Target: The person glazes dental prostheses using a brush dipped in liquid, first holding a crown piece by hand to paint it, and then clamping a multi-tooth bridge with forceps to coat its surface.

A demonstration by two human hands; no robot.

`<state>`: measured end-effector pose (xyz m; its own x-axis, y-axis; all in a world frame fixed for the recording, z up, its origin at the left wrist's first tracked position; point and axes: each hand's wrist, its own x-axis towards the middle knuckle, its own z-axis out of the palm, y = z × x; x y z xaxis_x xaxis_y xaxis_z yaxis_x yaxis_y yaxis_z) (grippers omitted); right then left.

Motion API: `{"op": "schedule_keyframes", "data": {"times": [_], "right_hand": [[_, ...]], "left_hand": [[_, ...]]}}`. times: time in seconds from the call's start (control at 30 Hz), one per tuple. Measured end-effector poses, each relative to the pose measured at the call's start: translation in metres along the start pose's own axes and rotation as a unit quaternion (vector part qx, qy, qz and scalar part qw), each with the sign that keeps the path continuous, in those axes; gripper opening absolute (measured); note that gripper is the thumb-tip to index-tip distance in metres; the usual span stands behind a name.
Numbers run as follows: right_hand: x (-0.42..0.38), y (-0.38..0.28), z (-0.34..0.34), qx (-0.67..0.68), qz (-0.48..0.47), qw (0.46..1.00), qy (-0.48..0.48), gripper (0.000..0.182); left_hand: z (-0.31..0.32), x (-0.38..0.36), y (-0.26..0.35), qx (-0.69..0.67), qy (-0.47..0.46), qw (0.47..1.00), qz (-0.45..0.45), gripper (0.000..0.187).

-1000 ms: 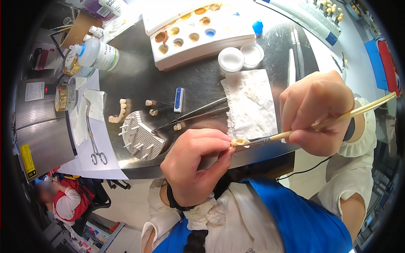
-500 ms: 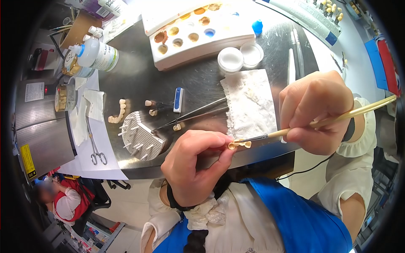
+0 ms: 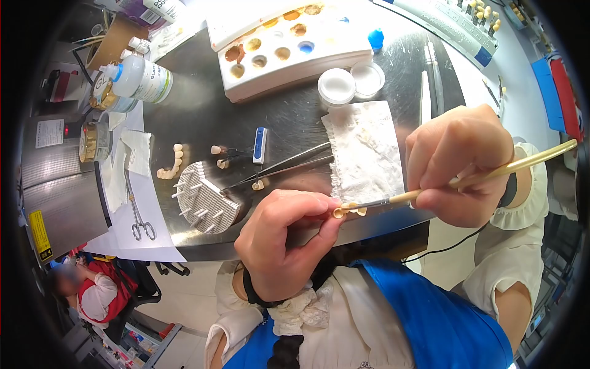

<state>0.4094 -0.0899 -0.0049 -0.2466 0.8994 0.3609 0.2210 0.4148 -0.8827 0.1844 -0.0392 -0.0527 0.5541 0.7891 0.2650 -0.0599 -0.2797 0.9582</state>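
Between thumb and forefinger, my left hand [image 3: 286,243] pinches a small dental bridge [image 3: 339,213] of tooth-coloured crowns at the table's front edge. My right hand [image 3: 462,166] grips a fine paintbrush [image 3: 402,197] with a pale yellow handle. Its dark bristles lie against the crowns, partly covering them. Just beyond the hands is a crumpled white tissue [image 3: 367,150], with tweezers [image 3: 283,165] reaching under or against its left side. A grey honeycomb firing tray [image 3: 215,206] with white pegs rests left of my left hand.
Behind lie a white paint palette [image 3: 295,74], an open white jar [image 3: 336,86] and a blue-capped bottle [image 3: 375,40]. Another dental bridge [image 3: 178,161], a blue shade-tab holder [image 3: 260,146] and scissor-handled forceps [image 3: 141,224] are leftward. A glaze bottle [image 3: 144,79] stands far left; a person [image 3: 98,292] sits lower left.
The brush tip has shifted slightly along the crowns, and the bridge looks slightly turned in my left fingers. My right hand has moved a little; everything else stays put.
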Motion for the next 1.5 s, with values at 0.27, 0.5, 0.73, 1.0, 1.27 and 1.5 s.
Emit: {"op": "schedule_keyframes", "data": {"times": [0.27, 0.5, 0.73, 1.0, 1.27, 1.5], "right_hand": [[-0.0001, -0.0015, -0.0017, 0.003, -0.003, 1.0, -0.012, 0.018], [-0.0004, -0.0032, -0.003, -0.014, 0.007, 1.0, -0.019, 0.019], [-0.0001, -0.003, -0.0032, -0.02, 0.017, 0.999, -0.027, 0.018], [0.0, -0.0022, -0.0026, -0.014, -0.002, 1.0, -0.008, 0.018], [0.0002, -0.004, -0.0033, -0.017, 0.008, 1.0, -0.012, 0.019], [-0.0005, -0.0029, -0.0007, -0.009, 0.003, 1.0, 0.015, 0.018]], "left_hand": [[-0.0006, 0.0, -0.0007, 0.004, 0.001, 1.0, 0.003, 0.031], [-0.0005, 0.0006, -0.0009, 0.015, -0.005, 1.0, 0.015, 0.03], [-0.0003, 0.0011, -0.0014, 0.009, -0.002, 1.0, 0.014, 0.03], [0.0005, 0.0015, 0.0, 0.014, -0.001, 1.0, 0.012, 0.03], [0.0008, 0.0007, -0.0002, 0.014, 0.004, 1.0, 0.012, 0.03], [0.0002, -0.0003, 0.0004, 0.022, 0.007, 1.0, 0.003, 0.03]]}}
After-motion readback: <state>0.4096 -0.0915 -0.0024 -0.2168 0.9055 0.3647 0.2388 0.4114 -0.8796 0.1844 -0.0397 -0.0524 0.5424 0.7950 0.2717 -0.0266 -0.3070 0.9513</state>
